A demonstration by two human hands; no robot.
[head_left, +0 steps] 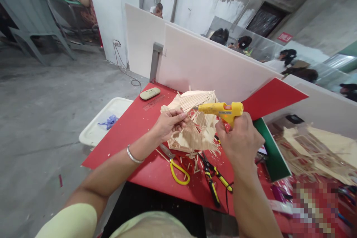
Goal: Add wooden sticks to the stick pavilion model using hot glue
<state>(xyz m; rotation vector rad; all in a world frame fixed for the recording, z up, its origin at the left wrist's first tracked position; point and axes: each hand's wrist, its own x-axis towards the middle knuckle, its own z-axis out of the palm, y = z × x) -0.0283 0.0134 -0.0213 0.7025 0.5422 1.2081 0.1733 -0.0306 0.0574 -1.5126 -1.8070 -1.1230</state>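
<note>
My right hand (241, 134) is wrapped round the handle of a yellow hot glue gun (220, 109). Its nozzle points left, close to the fingertips of my left hand (174, 121). Those fingers are pinched together on what looks like a thin wooden stick (192, 116), partly hidden. Behind and below them stands a model made of many pale wooden sticks (192, 137), with slanted, roof-like panels. Scissors with yellow handles (180, 173) and black-and-yellow pliers (212, 178) lie in front of the model, among loose stick pieces.
The red tabletop (122, 137) carries a beige case (150, 93) at its far left. White partition boards (212, 59) rise behind it. A green board (275, 152) stands at right, with another stick model (315, 148) beyond. A white lidded bin (92, 128) is left; several people sit farther off.
</note>
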